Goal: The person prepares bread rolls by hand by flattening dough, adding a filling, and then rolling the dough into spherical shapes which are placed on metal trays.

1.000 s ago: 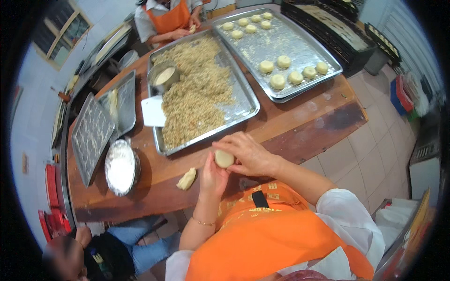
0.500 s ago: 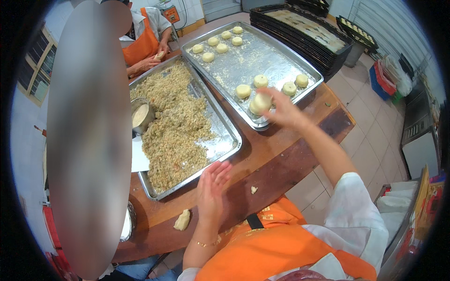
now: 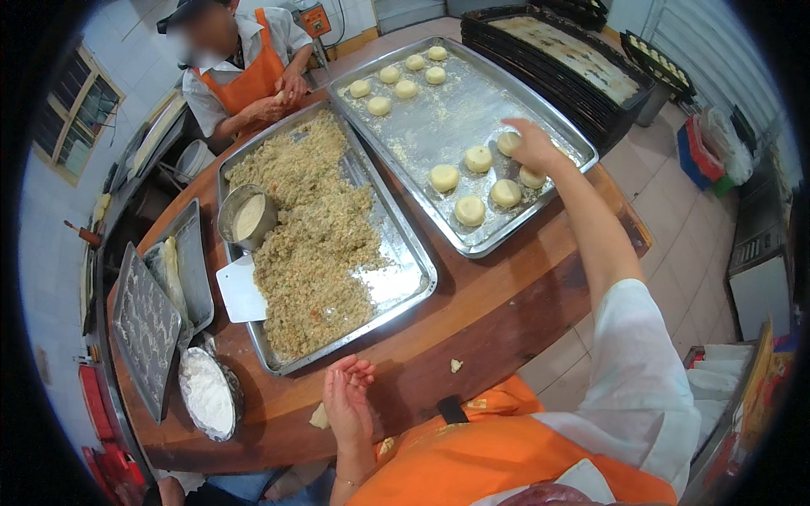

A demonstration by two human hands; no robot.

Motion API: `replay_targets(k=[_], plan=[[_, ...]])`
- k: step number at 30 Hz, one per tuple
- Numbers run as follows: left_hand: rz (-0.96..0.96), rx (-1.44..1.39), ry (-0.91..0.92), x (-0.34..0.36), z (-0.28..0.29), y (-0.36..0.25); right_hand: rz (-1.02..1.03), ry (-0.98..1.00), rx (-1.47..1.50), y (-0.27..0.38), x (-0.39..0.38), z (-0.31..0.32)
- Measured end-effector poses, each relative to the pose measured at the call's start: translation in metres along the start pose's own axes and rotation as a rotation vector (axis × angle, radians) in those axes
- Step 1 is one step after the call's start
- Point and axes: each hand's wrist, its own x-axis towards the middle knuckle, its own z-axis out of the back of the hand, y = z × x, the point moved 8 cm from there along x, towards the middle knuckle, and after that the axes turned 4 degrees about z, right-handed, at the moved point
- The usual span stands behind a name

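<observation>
My right hand reaches over the steel tray at the right, its fingers bent over a pale dough round; the thumb is hidden. Close by on that tray sit several more rounds, one of them partly under my wrist. My left hand hovers palm up above the front of the table, its fingers loosely curled and nothing in it. Beside it a dough lump lies partly covered. A small dough scrap rests farther right on the wood.
Left of the dough tray, a second tray carries crumbly filling, a metal cup and a white scraper. A flour bowl and dark trays stand at left. Across the table a co-worker handles dough. Black trays are stacked behind.
My right hand has moved up and right across the tray, and the round it carried is no longer in the air. My left hand has lowered and curled. The view has shifted, uncovering the left side.
</observation>
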Motion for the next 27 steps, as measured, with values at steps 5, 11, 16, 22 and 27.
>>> replay_targets(k=[5, 11, 16, 22, 27], plan=[[-0.185, 0.209, -0.078, -0.008, 0.02, -0.03, 0.033, -0.553, 0.762, 0.021, -0.039, 0.077], [-0.511, 1.144, -0.402, -0.042, 0.089, -0.049, 0.442, 0.099, 0.428, 0.211, -0.192, 0.021], [-0.585, 1.659, -0.372, -0.076, 0.106, -0.033, 0.613, 0.295, 0.261, 0.293, -0.293, -0.038], [-0.503, 1.383, -0.332, -0.081, 0.127, -0.024, 0.597, 0.502, 0.159, 0.3, -0.31, -0.068], [-0.548, 0.922, -0.095, -0.076, 0.104, -0.034, 0.668, 0.486, 0.455, 0.376, -0.303, -0.06]])
